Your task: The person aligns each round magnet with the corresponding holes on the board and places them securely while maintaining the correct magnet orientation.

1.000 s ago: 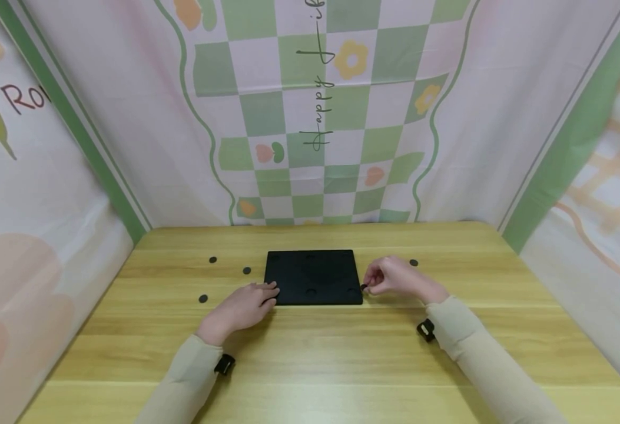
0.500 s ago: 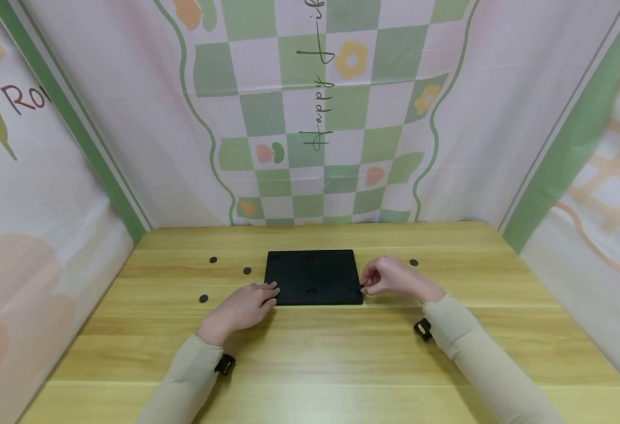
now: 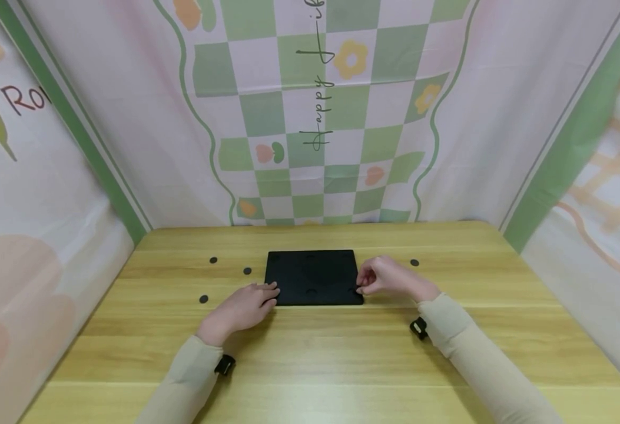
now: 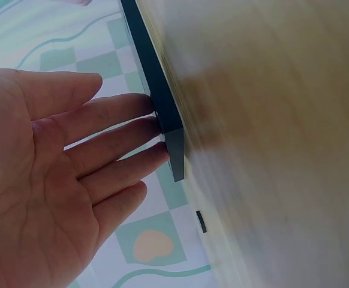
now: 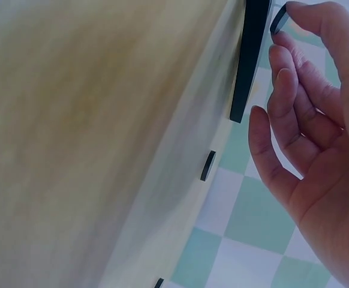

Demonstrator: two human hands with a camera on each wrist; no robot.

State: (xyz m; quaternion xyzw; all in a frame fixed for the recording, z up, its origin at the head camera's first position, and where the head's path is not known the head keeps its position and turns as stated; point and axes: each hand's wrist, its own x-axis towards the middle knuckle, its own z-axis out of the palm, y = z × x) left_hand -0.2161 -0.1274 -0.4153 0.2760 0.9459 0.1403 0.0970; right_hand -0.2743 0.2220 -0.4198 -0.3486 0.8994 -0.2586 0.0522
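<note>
A flat black rectangular board (image 3: 312, 274) with round marks on its face lies on the wooden table. My left hand (image 3: 243, 307) rests its fairly straight fingertips on the board's near left corner; in the left wrist view those fingers touch the slab's edge. Over the near right corner, my right hand (image 3: 386, 275) pinches a small black disc (image 5: 279, 19) between thumb and forefinger. That disc is tilted and close above the board in the right wrist view, and mostly hidden by fingers in the head view.
Left of the board lie three black discs, a far one (image 3: 213, 259), one nearer the board (image 3: 247, 271) and a near one (image 3: 204, 299). Another disc (image 3: 414, 262) lies behind my right hand. Printed curtains (image 3: 310, 118) enclose the table's back and sides.
My right hand has shifted slightly left with the pinched disc, from beside the board's right edge to over its near right corner. My left hand has stayed in place.
</note>
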